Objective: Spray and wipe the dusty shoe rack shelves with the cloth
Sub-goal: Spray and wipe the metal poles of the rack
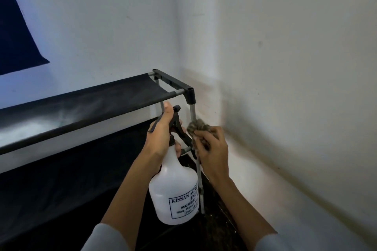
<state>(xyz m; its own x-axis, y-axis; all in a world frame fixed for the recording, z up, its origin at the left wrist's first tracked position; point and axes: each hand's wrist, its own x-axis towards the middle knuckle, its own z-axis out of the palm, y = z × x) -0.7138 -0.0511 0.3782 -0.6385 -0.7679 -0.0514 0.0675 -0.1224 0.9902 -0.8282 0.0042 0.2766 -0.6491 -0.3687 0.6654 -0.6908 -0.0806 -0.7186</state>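
White corner, two black rack shelves (85,98); left hand (163,134) grips one spray bottle (173,187); right hand (212,149) clutches one cloth (199,126).

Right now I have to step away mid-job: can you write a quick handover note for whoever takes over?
Left hand: grips the neck and trigger head of the white spray bottle, nozzle aimed left along the top shelf.
Right hand: fingers curled round the bunched cloth, at the rack's right front post.
Done: mist hangs over the left part of the top shelf, so it looks sprayed; whether it has been wiped I cannot tell.
Left: wipe the top shelf with the cloth, then spray and wipe the lower shelf.
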